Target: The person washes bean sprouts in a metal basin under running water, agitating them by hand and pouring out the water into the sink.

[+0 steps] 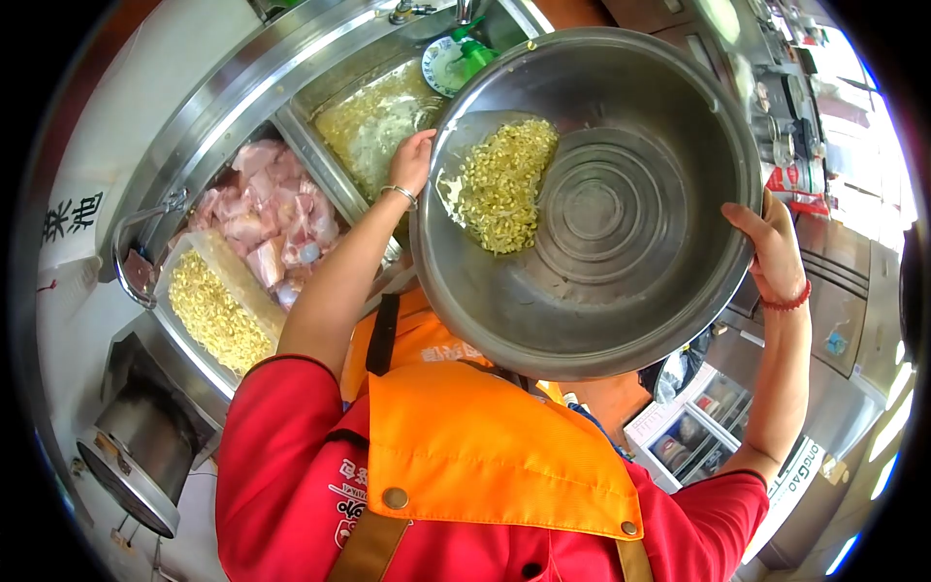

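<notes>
A large round metal basin is held up between my two hands, its inside facing the camera. Chopped pale green pieces lie in water against its left side. My left hand is closed on the basin's left rim, with the fingers partly hidden behind it. On the right rim, my right hand grips with the thumb over the edge and the other fingers behind.
To the left is a sink with cloudy water and floating bits. Beside it, raw meat pieces and a clear container of chopped yellowish pieces fill another basin. A patterned bowl and green bottle stand behind. A pot is lower left.
</notes>
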Demonstrator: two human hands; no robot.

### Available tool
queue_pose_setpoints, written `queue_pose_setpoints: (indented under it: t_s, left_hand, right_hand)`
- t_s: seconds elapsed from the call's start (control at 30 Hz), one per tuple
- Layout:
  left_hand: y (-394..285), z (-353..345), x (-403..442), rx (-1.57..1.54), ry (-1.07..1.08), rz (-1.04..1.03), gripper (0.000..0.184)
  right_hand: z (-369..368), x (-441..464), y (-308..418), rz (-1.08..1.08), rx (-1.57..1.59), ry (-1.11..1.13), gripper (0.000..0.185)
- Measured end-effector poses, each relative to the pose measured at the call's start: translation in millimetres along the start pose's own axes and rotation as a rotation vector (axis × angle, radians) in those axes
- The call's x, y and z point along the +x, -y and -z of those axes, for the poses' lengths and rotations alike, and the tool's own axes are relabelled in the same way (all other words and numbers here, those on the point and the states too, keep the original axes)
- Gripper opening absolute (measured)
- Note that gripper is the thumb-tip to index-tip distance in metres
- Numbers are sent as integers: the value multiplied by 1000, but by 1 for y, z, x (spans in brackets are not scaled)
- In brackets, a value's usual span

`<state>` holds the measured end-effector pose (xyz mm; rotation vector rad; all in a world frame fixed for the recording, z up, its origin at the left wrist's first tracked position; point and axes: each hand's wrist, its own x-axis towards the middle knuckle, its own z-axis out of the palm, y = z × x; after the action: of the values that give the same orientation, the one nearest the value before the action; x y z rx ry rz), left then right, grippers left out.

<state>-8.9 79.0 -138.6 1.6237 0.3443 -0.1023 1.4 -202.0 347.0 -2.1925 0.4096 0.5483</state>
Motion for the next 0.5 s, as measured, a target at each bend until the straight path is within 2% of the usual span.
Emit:
queue_pose_setpoints:
  t_s: [0.23, 0.33, 0.43, 0.5]
  left_hand:
    - [-5, 0, -4, 108, -6, -65, 30]
    - [5, -1, -2, 6, 41, 39, 33]
    - [8, -1, -3, -6, -20, -27, 38]
    - [4, 1, -6, -56, -46, 29, 42]
  right_hand:
    - [-8, 0, 11, -5, -38, -15, 30]
    - [-10, 3, 8, 14, -14, -55, 28]
    - [-7, 4, 7, 6, -39, -40, 29]
    - [-7, 4, 8, 1, -43, -33, 29]
